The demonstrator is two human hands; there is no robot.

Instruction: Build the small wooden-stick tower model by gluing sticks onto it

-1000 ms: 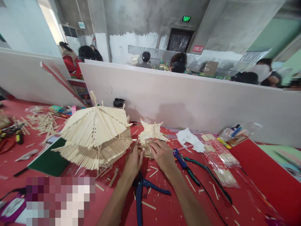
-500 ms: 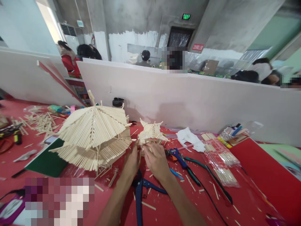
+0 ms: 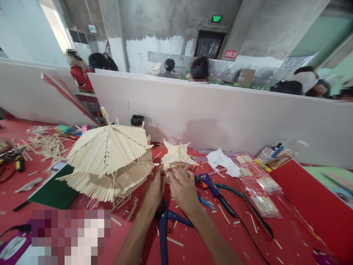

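Observation:
A small pavilion model (image 3: 178,154) made of pale wooden sticks, its roof corners upturned, stands on the red table in front of me. My left hand (image 3: 156,184) grips its lower left side; the fingertips are partly hidden. My right hand (image 3: 182,184) is closed at its front, fingers bent against the lower part. Whether a loose stick is pinched there cannot be made out. Left of my hands stands a larger two-tiered stick pavilion (image 3: 110,154). Below my wrists lies a blue-handled cutter (image 3: 163,230).
A blue glue gun (image 3: 211,184) with a cable and green-handled pliers (image 3: 230,189) lie right of my hands. Beyond are packs of sticks (image 3: 260,187) and crumpled white tissue (image 3: 223,163). Loose sticks (image 3: 49,145) are heaped at left. A white partition (image 3: 220,117) closes off the back.
The view has shifted very slightly. Both hands stay at the small pavilion model, with the right fingers moving only a little.

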